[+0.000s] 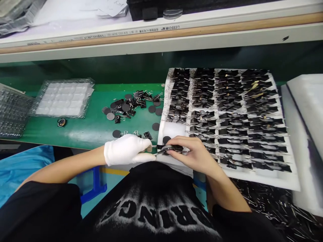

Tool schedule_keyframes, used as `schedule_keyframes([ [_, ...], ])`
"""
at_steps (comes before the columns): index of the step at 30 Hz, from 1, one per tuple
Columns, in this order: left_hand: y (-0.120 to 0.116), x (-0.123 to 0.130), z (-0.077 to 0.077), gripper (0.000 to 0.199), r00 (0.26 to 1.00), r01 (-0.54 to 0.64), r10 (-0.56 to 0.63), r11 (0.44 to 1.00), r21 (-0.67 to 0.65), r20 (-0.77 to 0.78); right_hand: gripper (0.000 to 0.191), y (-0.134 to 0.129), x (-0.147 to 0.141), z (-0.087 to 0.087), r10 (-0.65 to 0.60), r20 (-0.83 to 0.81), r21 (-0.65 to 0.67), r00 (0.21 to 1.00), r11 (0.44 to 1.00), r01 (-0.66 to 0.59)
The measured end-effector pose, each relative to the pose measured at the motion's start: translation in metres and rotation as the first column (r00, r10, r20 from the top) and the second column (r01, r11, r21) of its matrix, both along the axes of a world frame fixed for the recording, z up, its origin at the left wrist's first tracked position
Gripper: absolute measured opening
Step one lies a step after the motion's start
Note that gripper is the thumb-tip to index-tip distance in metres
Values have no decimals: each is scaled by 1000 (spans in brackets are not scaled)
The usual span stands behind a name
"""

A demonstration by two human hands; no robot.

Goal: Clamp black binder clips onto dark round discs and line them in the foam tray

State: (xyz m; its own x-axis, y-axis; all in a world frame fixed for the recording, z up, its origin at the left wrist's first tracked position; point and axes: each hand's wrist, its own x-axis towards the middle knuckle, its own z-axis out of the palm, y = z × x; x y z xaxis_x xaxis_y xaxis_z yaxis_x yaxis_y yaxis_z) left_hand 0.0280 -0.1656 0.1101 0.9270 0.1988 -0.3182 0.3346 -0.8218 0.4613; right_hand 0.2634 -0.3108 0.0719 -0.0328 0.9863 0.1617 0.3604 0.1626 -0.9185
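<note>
My left hand (pixel 129 149), in a white glove, pinches the wire handles of a black binder clip (pixel 159 148). Between the thumb and fingers of my bare right hand (pixel 193 151) is a round black part (pixel 169 148), seen edge-on, with dark clip bodies at its sides. The two hands meet over the front left corner of a white foam tray (pixel 174 129). Just behind the held part, a black disc (pixel 166 140) lies on the tray. Rows of clipped black parts (pixel 205 122) fill much of the tray. My right fingers hide some of the held part.
Loose binder clips (pixel 140 103) and dark discs (pixel 110 116) lie on the green table (pixel 75 131). Clear plastic trays (pixel 63 98) stand left, near a small round part (pixel 61 122). More binder clips (pixel 282 211) are heaped below right. A shelf (pixel 101 37) runs across the back.
</note>
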Motion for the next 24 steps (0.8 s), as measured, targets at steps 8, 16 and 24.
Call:
schedule_keyframes([
  [8,-8,24,4,48,894,-394,421,570,-721,-155,52,-10,-7,-21,-282,248,492,927,861,131],
  [16,-2,27,-8,32,946,-290,323,882,-371,28,47,-25,-26,-28,-381,-252,-35,890,922,385],
  [24,5,46,-41,36,951,-238,124,880,411,284,62,-48,-49,-48,-622,279,544,732,730,413],
])
